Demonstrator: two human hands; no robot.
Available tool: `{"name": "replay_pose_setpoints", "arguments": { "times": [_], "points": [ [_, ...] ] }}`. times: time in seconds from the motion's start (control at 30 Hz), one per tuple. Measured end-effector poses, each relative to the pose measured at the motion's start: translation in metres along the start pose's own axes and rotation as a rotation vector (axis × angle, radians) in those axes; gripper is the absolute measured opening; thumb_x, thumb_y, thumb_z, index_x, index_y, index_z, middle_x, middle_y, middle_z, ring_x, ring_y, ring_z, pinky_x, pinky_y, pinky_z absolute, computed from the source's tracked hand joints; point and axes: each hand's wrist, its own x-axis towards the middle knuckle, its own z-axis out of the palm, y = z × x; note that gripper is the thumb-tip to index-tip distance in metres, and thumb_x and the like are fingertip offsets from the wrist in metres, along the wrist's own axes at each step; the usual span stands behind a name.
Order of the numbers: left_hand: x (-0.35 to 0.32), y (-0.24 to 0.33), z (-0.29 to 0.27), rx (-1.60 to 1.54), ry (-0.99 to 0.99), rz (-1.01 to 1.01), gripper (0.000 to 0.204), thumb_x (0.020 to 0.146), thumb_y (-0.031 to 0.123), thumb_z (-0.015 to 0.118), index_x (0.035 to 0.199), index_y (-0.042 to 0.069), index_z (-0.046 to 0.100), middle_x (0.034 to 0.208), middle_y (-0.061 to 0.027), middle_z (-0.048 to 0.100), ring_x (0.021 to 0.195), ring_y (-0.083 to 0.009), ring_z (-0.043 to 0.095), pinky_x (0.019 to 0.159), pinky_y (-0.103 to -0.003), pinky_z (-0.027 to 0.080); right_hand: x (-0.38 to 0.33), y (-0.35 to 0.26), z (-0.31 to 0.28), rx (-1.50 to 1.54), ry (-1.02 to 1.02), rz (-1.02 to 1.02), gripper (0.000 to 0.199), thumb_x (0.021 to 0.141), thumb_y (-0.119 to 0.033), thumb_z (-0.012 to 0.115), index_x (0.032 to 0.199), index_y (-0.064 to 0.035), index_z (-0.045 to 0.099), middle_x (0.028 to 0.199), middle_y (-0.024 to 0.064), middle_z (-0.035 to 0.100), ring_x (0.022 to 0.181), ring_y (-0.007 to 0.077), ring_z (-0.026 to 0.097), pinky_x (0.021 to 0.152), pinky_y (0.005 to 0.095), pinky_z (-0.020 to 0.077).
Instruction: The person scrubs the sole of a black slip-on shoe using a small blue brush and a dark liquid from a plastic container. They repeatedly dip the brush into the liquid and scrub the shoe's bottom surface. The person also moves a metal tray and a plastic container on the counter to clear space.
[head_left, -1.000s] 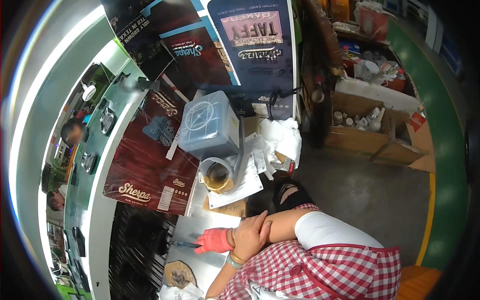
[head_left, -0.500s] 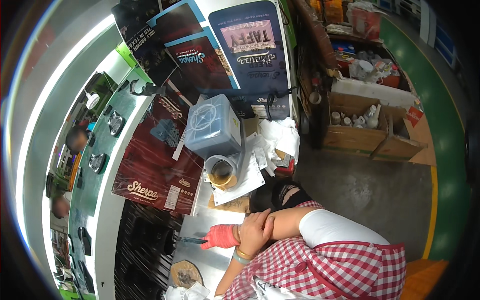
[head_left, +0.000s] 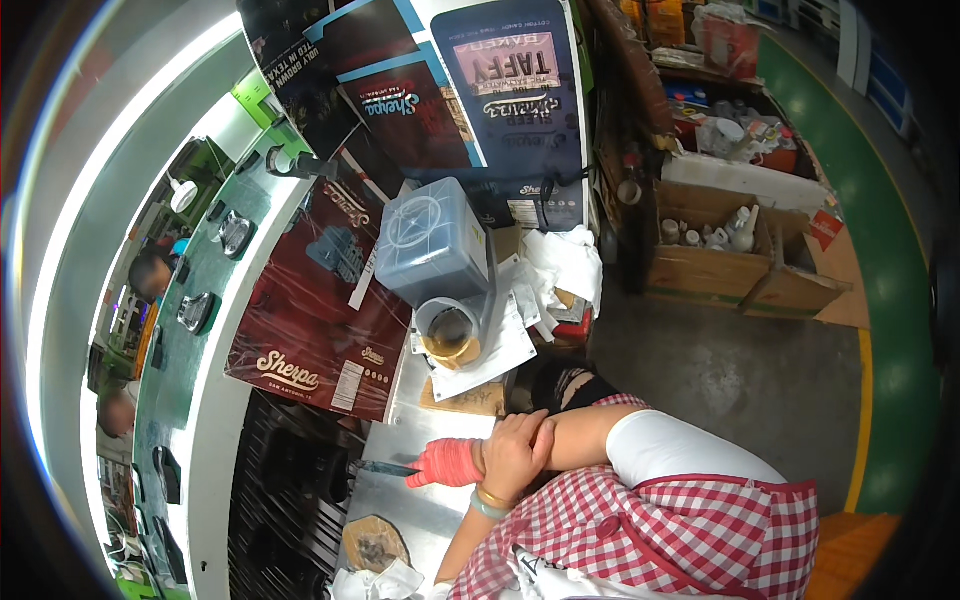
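Observation:
My right hand (head_left: 447,463), bound in pink-red wrapping, is closed around a thin dark tool with a flat tapering end (head_left: 386,468). The tool points left over a pale metal work surface (head_left: 385,437); its exact kind does not show. My left hand (head_left: 518,452), with bangles at its wrist, lies closed across my right wrist, just behind the wrapping. Nearer to me, a brownish, rounded piece with a dark stained middle (head_left: 376,543) rests beside crumpled white paper (head_left: 385,582). Left of the surface runs a black slatted area (head_left: 285,490).
Beyond my hands stand a cup with brown contents (head_left: 450,335) and a translucent bluish plastic box (head_left: 432,245). Printed panels (head_left: 515,110) rise behind them. A green conveyor (head_left: 175,370) carries black shoe-like parts on the left. Cardboard boxes with bottles (head_left: 710,240) sit at right.
Both hands have shifted slightly right and up in view, still clasped together, with the tool tilted a little differently. The whole view has moved slightly too.

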Motion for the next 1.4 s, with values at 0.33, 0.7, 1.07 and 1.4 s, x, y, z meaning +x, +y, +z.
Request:
{"name": "replay_pose_setpoints", "arguments": {
  "times": [0.33,0.7,1.07,1.4],
  "points": [
    [-0.006,-0.001,-0.003,-0.029,0.052,0.029,0.016,0.082,0.011,0.057,0.092,0.000,0.064,0.077,-0.0109,0.062,0.069,-0.0269,0.056,0.063,-0.037,0.043,0.003,0.001,0.002,-0.003,-0.015,0.015,0.044,0.076,-0.010,0.053,0.120,-0.0147,0.052,0.104,0.0135,0.059,0.080,0.0292,0.060,0.066,0.0384,0.0486],
    [-0.008,-0.002,-0.007,-0.065,0.057,0.022,0.017,0.083,0.013,0.056,0.091,0.001,0.064,0.077,-0.0112,0.062,0.069,-0.0275,0.057,0.063,-0.036,0.044,0.005,0.000,0.003,-0.024,-0.045,0.044,0.044,0.076,-0.010,0.053,0.120,-0.0147,0.052,0.103,0.0136,0.060,0.080,0.0291,0.060,0.066,0.0386,0.0486],
    [-0.005,-0.001,-0.007,-0.072,0.047,0.022,0.017,0.079,0.014,0.061,0.090,0.001,0.065,0.076,-0.0100,0.062,0.068,-0.0265,0.057,0.063,-0.036,0.043,0.006,0.006,0.002,-0.011,-0.030,0.049,0.044,0.076,-0.011,0.052,0.120,-0.0147,0.052,0.103,0.0137,0.060,0.079,0.0290,0.060,0.065,0.0387,0.0485],
    [-0.003,-0.001,0.000,0.037,0.020,0.017,0.021,0.079,0.014,0.062,0.094,0.000,0.064,0.077,-0.0100,0.062,0.070,-0.0262,0.057,0.064,-0.036,0.043,0.001,0.008,-0.004,0.015,-0.008,0.026,0.044,0.077,-0.011,0.052,0.120,-0.0148,0.052,0.102,0.0138,0.060,0.078,0.0290,0.060,0.065,0.0389,0.0485]
  ]
}}
